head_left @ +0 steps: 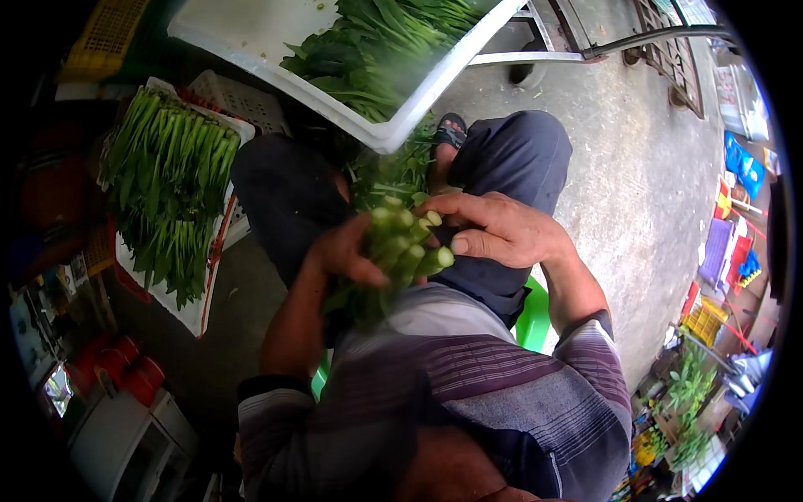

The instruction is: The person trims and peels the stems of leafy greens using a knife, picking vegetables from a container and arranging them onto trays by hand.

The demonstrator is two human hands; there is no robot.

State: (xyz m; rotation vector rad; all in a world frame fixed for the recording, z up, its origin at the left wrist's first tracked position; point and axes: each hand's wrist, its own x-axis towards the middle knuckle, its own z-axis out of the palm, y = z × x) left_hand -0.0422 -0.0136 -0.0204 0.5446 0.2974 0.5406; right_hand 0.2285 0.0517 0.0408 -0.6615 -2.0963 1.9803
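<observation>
Over my lap is a bunch of leafy greens [401,243], its thick pale cut ends turned up and to the right. My left hand [345,251] is wrapped round the left side of the bunch, the thumb lying across the stalks. From the right, my right hand [506,230] has its thumb and fingers closed about the cut ends. The leaves hang below my left hand, partly blurred. Beyond my knees, a white foam tray [242,38] holds more long-stemmed greens [381,54]. Loose leaves [389,171] lie between my legs, under the tray's near corner.
To the left, a white crate [205,305] carries a thick row of greens [171,184]. Under me is a green stool [532,314]. A metal frame [569,33] stands at the upper right on the concrete floor [623,167]. Mixed goods and plants [690,385] line the right edge.
</observation>
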